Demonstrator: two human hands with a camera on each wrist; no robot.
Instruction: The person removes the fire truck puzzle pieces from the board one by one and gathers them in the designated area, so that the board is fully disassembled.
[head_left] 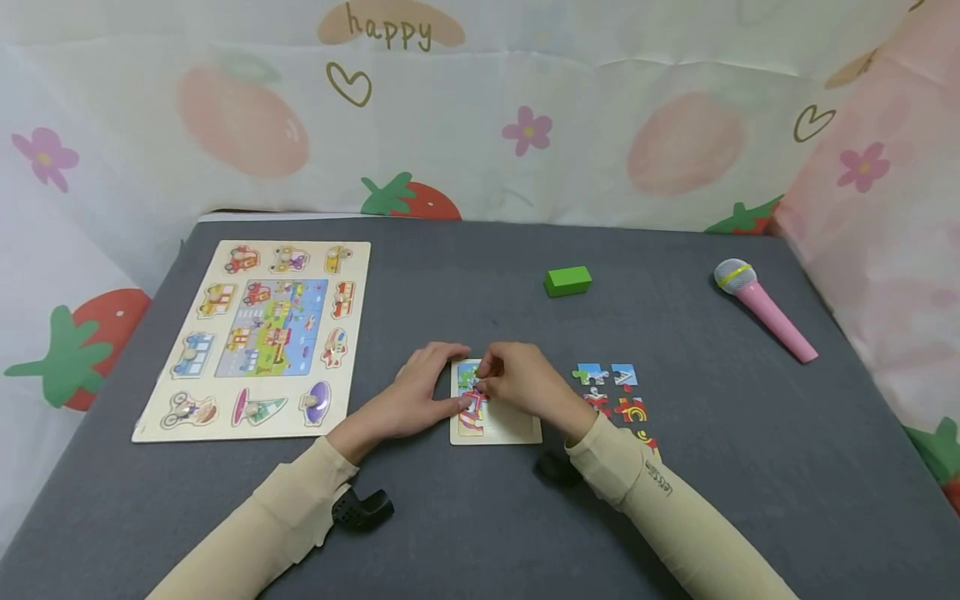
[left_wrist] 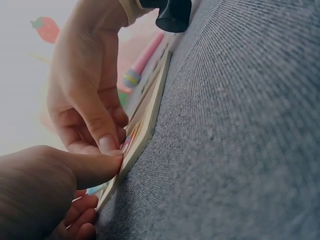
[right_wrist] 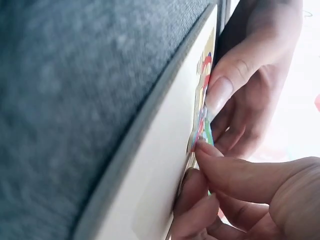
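A small wooden puzzle board (head_left: 513, 427) lies in front of me, with colourful jigsaw pieces (head_left: 471, 421) set along its left side and bare wood on its right. My left hand (head_left: 420, 387) rests at its left edge, fingers by the top corner and thumb pressing on the pieces. With thumb and fingertips, my right hand (head_left: 528, 383) pinches a puzzle piece (right_wrist: 196, 137) low over the board, beside the left thumb; the fingers mostly hide this piece. Several loose jigsaw pieces (head_left: 630, 410) lie right of the board, partly behind the right forearm.
On the left lies a large wooden peg puzzle (head_left: 352, 333) with vehicle pieces. A green block (head_left: 567, 282) stands beyond the small board. The pink toy microphone (head_left: 776, 321) lies at the far right. A printed curtain (head_left: 585, 75) hangs behind the grey table (head_left: 465, 533).
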